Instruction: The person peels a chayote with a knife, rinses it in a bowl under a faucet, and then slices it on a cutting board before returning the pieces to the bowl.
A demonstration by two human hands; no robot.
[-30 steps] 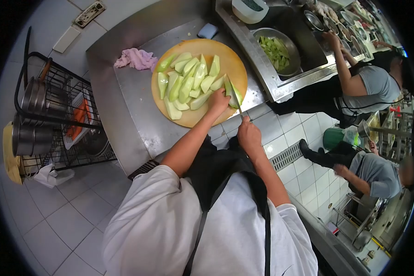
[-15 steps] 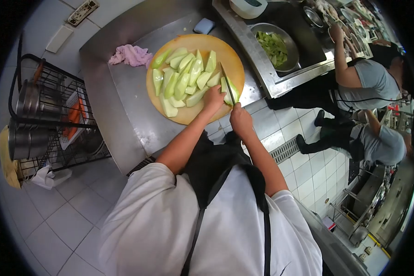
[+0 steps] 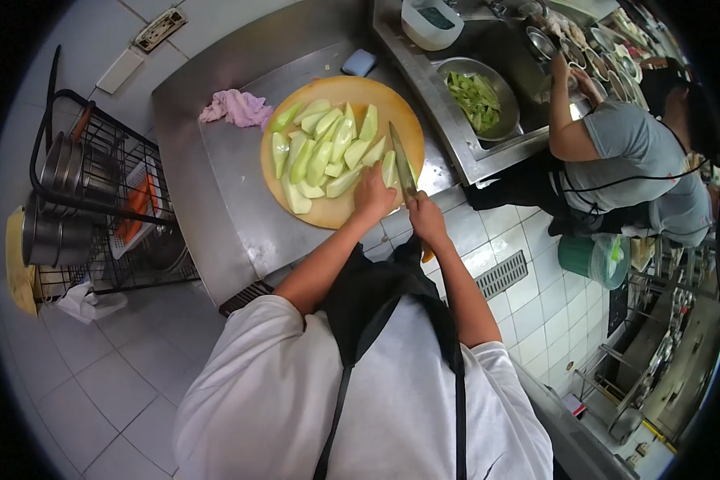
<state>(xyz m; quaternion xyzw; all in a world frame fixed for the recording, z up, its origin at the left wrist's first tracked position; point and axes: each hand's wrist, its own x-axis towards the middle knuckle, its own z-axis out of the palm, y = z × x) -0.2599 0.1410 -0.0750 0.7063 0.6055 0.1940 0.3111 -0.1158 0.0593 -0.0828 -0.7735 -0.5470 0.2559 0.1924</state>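
Observation:
A round wooden cutting board [image 3: 296,210] lies on the steel counter, covered with pale green peeled vegetable wedges [image 3: 320,152]. At the board's right side, my right hand [image 3: 426,219] is wrapped round the handle of a kitchen knife [image 3: 403,164]. The blade points away from me, its broad side partly showing. Just left of the blade, my left hand [image 3: 374,194] has its fingers closed on the near end of a vegetable wedge [image 3: 389,167]. A bit of pale green shows on the blade's right side, mostly hidden by it.
On the counter are a pink cloth [image 3: 236,109] and a blue sponge [image 3: 359,62]. Right of it, a metal bowl of green peelings [image 3: 474,102] sits in the sink unit [image 3: 488,170]. A person [image 3: 632,144] works there. A black wire rack [image 3: 108,200] with pots stands left.
The knife has turned so more of its blade's side shows, with a separate wedge now left of it. One co-worker now stands partly behind the other, and a green bin has come into view.

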